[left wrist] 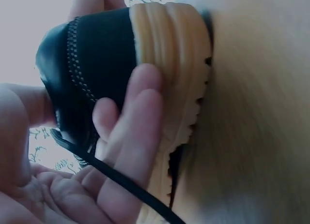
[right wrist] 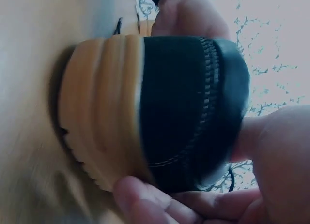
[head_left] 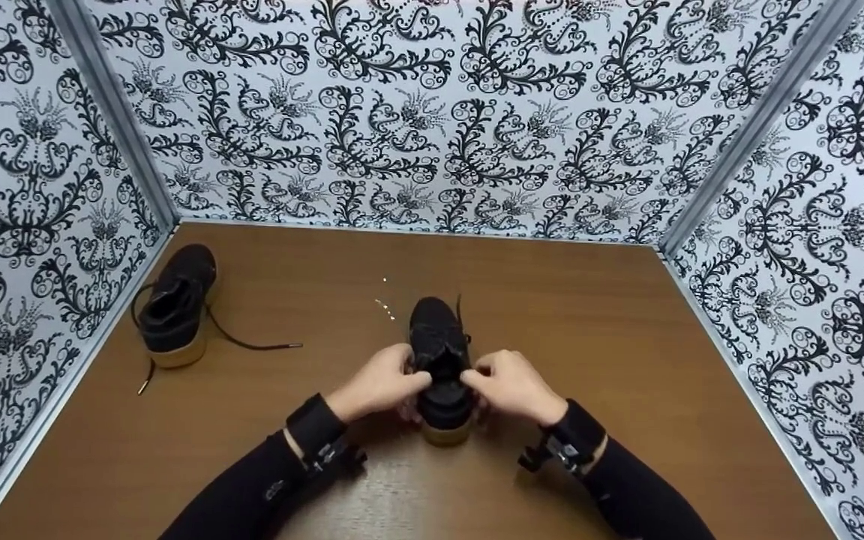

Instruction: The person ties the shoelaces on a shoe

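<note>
Item one: dark shoe with tan sole, which stood sole down on the worktop straight ahead of you, its long axis running from toe at 12 o'clock to heel at 6, heel end toward you. Grips, two: your left grip held the collar from 9 o'clock and your right grip from 3, each with thumb at the opening and fingers along the outer side, so neither was clearly nearer. Item two: second shoe, which lay unheld, well apart, toward 10 o'clock.
</note>
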A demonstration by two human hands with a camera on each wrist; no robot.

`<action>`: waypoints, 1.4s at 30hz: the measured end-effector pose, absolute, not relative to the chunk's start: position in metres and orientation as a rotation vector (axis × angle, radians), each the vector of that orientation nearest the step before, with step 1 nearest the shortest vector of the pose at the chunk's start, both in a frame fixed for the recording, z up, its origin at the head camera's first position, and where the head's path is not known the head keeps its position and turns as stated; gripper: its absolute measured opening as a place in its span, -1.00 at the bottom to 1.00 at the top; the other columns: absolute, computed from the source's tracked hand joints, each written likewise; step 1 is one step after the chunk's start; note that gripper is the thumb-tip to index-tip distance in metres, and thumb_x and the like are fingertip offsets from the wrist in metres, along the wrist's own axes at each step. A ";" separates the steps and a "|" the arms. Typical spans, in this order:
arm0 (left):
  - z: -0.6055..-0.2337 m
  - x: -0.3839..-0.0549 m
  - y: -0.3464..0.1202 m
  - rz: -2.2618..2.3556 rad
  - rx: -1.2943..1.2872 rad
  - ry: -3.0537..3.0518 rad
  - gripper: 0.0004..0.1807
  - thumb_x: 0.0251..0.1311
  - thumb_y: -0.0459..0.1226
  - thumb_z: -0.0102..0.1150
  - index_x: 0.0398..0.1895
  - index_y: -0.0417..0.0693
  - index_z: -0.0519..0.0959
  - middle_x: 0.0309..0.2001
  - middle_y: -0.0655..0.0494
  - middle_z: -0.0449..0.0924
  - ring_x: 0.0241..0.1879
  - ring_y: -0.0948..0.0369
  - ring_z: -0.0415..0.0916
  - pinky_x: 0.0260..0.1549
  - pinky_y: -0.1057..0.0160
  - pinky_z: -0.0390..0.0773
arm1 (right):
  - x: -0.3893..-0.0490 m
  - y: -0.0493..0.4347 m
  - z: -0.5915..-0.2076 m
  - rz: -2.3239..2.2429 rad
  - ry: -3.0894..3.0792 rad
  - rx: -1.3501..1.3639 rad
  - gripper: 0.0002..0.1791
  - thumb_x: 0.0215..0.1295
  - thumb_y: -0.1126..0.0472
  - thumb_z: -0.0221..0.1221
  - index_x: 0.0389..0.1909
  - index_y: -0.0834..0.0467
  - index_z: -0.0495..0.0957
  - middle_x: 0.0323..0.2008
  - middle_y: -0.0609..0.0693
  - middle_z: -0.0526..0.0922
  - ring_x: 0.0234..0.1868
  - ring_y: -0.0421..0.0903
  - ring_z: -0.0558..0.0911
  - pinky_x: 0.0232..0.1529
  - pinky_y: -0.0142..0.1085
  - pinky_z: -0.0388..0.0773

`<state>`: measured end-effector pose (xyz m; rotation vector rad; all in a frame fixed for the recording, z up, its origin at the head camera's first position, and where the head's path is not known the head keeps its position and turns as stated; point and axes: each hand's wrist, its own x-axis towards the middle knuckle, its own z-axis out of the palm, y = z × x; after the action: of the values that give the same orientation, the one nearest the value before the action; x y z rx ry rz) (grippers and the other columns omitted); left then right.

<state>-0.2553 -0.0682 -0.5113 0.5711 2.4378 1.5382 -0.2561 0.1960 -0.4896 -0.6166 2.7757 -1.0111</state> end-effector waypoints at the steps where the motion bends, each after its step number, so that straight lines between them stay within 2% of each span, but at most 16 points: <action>1: -0.510 -0.254 -0.069 1.541 0.573 2.408 -0.77 0.34 -0.22 0.22 -0.15 -0.24 0.53 -0.49 0.04 0.65 -0.65 0.20 0.63 -0.61 0.11 0.72 | -0.254 0.196 -0.488 -0.991 2.779 -0.626 -0.60 0.53 0.08 0.24 -0.59 0.08 0.63 -0.70 -0.19 0.60 -0.66 -0.22 0.56 -0.53 -0.34 0.40; 5: -0.508 -0.249 -0.071 1.526 0.573 2.314 -0.76 0.35 -0.23 0.21 -0.08 -0.24 0.53 -0.46 -0.02 0.71 -0.62 0.15 0.69 -0.55 0.01 0.78 | -0.248 0.198 -0.483 -0.902 2.795 -0.659 -0.57 0.50 0.06 0.26 -0.64 -0.02 0.49 -0.71 -0.26 0.48 -0.67 -0.28 0.43 -0.53 -0.36 0.30; 7: -0.506 -0.247 -0.072 1.496 0.584 2.307 -0.75 0.35 -0.23 0.23 -0.07 -0.22 0.54 -0.43 0.00 0.71 -0.60 0.14 0.69 -0.52 0.02 0.78 | -0.246 0.198 -0.481 -0.857 2.803 -0.679 -0.56 0.49 0.07 0.27 -0.64 -0.04 0.42 -0.69 -0.28 0.39 -0.66 -0.28 0.37 -0.52 -0.36 0.26; 13: -0.498 -0.239 -0.073 1.469 0.577 2.157 -0.75 0.42 -0.23 0.24 -0.02 -0.20 0.49 -0.46 -0.15 0.77 -0.50 -0.10 0.80 -0.44 -0.14 0.81 | -0.240 0.201 -0.474 -0.787 2.747 -0.689 -0.60 0.47 0.08 0.28 -0.59 -0.03 0.41 -0.66 -0.26 0.35 -0.63 -0.26 0.36 -0.51 -0.34 0.28; 17: -0.494 -0.235 -0.072 1.437 0.591 2.130 -0.77 0.41 -0.23 0.23 -0.04 -0.18 0.48 -0.50 -0.18 0.77 -0.49 -0.14 0.81 -0.45 -0.12 0.81 | -0.237 0.201 -0.471 -0.754 2.710 -0.706 -0.60 0.45 0.09 0.28 -0.61 -0.04 0.41 -0.65 -0.27 0.35 -0.63 -0.26 0.35 -0.53 -0.34 0.26; 21: -0.493 -0.233 -0.072 1.381 0.608 2.140 -0.77 0.40 -0.22 0.23 -0.05 -0.16 0.49 -0.51 -0.17 0.77 -0.57 -0.07 0.76 -0.50 -0.06 0.79 | -0.234 0.201 -0.470 -0.718 2.682 -0.755 -0.59 0.43 0.12 0.27 -0.63 -0.06 0.37 -0.64 -0.28 0.30 -0.62 -0.27 0.30 -0.51 -0.35 0.23; 27: -0.490 -0.230 -0.072 1.227 0.666 2.305 -0.74 0.28 -0.15 0.27 -0.13 -0.13 0.52 -0.39 0.06 0.68 -0.63 0.19 0.64 -0.59 0.18 0.66 | -0.232 0.201 -0.468 -0.675 2.636 -0.800 -0.57 0.42 0.13 0.25 -0.63 -0.08 0.31 -0.62 -0.30 0.25 -0.60 -0.27 0.25 -0.47 -0.35 0.21; 30: -0.489 -0.230 -0.073 1.194 0.684 2.307 -0.75 0.28 -0.15 0.27 -0.14 -0.12 0.53 -0.37 0.06 0.68 -0.62 0.19 0.66 -0.58 0.19 0.66 | -0.233 0.202 -0.467 -0.688 2.601 -0.820 -0.57 0.41 0.13 0.25 -0.63 -0.09 0.29 -0.62 -0.29 0.25 -0.60 -0.28 0.25 -0.47 -0.35 0.20; 32: -0.488 -0.231 -0.074 1.164 0.697 2.321 -0.76 0.30 -0.14 0.27 -0.16 -0.10 0.53 -0.36 0.08 0.67 -0.60 0.19 0.67 -0.52 0.20 0.66 | -0.235 0.204 -0.467 -0.728 2.556 -0.820 -0.56 0.43 0.11 0.26 -0.64 -0.08 0.33 -0.65 -0.29 0.35 -0.62 -0.29 0.34 -0.48 -0.38 0.25; 34: -0.488 -0.232 -0.074 1.128 0.711 2.339 -0.76 0.31 -0.10 0.28 -0.19 -0.07 0.54 -0.38 0.11 0.67 -0.58 0.21 0.68 -0.46 0.23 0.64 | -0.238 0.207 -0.468 -0.785 2.495 -0.812 -0.55 0.49 0.04 0.29 -0.65 -0.05 0.41 -0.66 -0.24 0.49 -0.63 -0.18 0.50 -0.49 -0.39 0.29; 37: -0.487 -0.234 -0.077 1.091 0.720 2.350 -0.69 0.37 -0.01 0.33 -0.24 -0.04 0.55 -0.47 0.13 0.69 -0.59 0.21 0.70 -0.41 0.29 0.58 | -0.243 0.214 -0.471 -0.889 2.399 -0.770 -0.50 0.56 -0.11 0.33 -0.60 0.04 0.60 -0.60 -0.10 0.71 -0.52 0.16 0.74 -0.51 -0.40 0.37; 40: -0.486 -0.237 -0.080 1.125 0.714 2.301 -0.60 0.41 0.06 0.40 -0.30 -0.05 0.55 -0.54 0.07 0.69 -0.65 0.19 0.70 -0.48 0.32 0.58 | -0.249 0.218 -0.474 -0.984 2.343 -0.716 -0.46 0.56 -0.22 0.35 -0.50 0.12 0.73 -0.55 0.01 0.77 -0.39 0.41 0.76 -0.52 -0.40 0.41; 42: -0.485 -0.240 -0.083 1.170 0.715 2.257 -0.57 0.42 0.08 0.44 -0.33 -0.04 0.55 -0.57 0.03 0.69 -0.70 0.15 0.69 -0.53 0.30 0.61 | -0.252 0.219 -0.476 -1.027 2.343 -0.691 -0.47 0.56 -0.24 0.35 -0.45 0.12 0.75 -0.53 0.01 0.78 -0.38 0.41 0.76 -0.50 -0.39 0.45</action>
<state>-0.2396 -0.0826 -0.4855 0.7153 2.2568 1.1698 -0.2517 0.2187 -0.4760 -0.6910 2.3434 -1.0265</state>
